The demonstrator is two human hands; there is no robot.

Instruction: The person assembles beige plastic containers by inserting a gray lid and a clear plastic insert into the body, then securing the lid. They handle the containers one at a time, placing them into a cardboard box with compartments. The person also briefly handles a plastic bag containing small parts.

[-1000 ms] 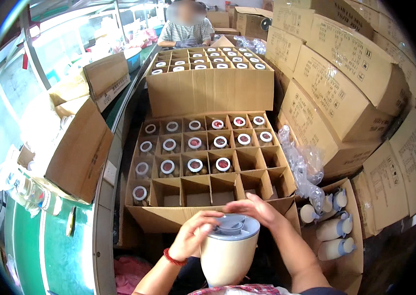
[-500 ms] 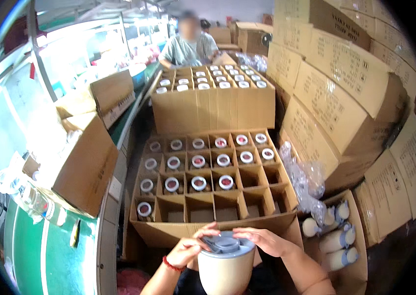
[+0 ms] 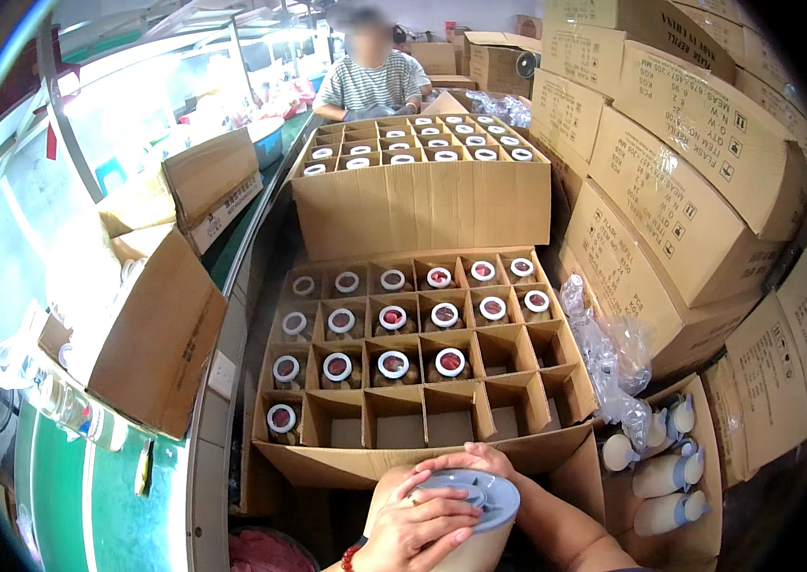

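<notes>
Close in front of me, at the lower middle, is a cream flask with a blue-grey lid, leaning a little. My left hand, a red beaded bracelet at its wrist, lies across the near left of the lid with its fingers bent over the top. Around the far rim curls my right hand, its forearm coming from the lower right. Both hands grip the flask; its base is out of view. Just beyond stands an open carton split into cells, several holding upright pieces with white-ringed tops.
On the right, an open box holds several cream flasks beside crumpled clear plastic. Stacked cartons rise behind it. Farther off stands another filled carton, with a person behind. A green workbench runs along the left.
The flask has tilted and shifted slightly right. My left hand has slid from the lid's left edge onto its top, and my right hand has moved from the right side to the far rim.
</notes>
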